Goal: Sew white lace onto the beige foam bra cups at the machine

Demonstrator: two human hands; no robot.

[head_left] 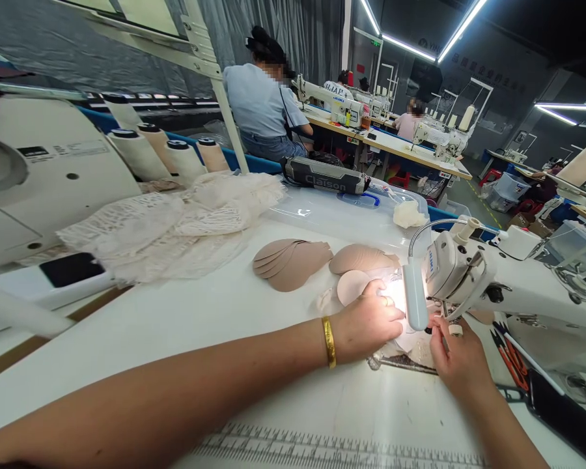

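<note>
My left hand [368,324], with a gold bracelet [329,342] at the wrist, is closed on pale fabric [406,340] beside the sewing machine's lamp [415,296]. Glare washes out part of the cloth. Close to the needle area of the white sewing machine [512,270], my right hand [461,358] has its thumb and fingers pinched together. What lies between them is too small to make out. A round beige cup piece [352,287] lies by my left fingers. Behind it are two fanned stacks of beige cup pieces, one at left [293,266] and another at right [360,258].
Cream lace [190,218] is heaped at left before several thread cones [139,153]. A dark case [325,174] rests on a clear plastic lid [303,212]. Orange-handled snips [510,361] and a black object [566,410] lie right. A ruler [342,449] runs along the front. Co-workers sit beyond.
</note>
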